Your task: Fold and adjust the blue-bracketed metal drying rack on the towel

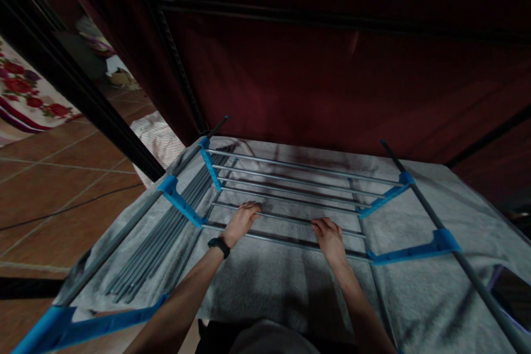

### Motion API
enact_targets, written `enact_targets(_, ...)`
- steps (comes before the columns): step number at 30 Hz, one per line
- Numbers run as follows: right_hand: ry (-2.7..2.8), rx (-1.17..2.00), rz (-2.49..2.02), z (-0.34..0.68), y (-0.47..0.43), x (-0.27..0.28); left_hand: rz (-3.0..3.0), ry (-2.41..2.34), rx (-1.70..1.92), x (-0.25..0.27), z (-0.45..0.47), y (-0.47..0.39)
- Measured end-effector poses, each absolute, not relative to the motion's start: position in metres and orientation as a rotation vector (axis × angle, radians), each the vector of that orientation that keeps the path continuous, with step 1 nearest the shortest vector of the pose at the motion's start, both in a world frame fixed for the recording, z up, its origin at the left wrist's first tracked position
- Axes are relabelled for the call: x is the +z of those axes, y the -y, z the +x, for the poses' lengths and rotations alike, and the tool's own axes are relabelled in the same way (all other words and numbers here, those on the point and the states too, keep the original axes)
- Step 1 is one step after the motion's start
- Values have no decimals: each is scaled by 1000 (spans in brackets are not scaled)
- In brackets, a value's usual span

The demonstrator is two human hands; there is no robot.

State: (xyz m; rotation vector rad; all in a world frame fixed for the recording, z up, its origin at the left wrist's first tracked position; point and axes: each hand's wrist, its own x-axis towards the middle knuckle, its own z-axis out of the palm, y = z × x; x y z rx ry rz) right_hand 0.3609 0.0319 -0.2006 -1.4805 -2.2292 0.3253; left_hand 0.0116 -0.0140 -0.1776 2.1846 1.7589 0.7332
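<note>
A partly assembled rack of grey metal tubes and blue plastic brackets stands on a grey blanket [257, 282]. My left hand [244, 215], with a dark watch on the wrist, has its fingers curled around a grey tube [286, 218] of the lower tier. Further right, my right hand [328, 233] grips the same tube near its right part. Closer to me runs another cross tube [282, 240], fixed between the left bracket [182, 203] and the right bracket [415, 251]. Several more cross tubes [302, 167] span the far tier between a far left bracket [211, 166] and a far right bracket [385, 199].
Loose grey tubes [174, 227] lie in a bundle at left. A blue bracket [99, 327] sits at the near left on the side pole. At the right edge lies a phone [512, 296]. Dark red fabric [315, 88] hangs behind; tiled floor [62, 188] shows left.
</note>
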Motion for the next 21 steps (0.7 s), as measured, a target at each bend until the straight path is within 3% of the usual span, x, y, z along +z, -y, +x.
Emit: enact_targets(21,2191,322,-1598,351,-31,-181,2149,-1694,795,-185,-1,6)
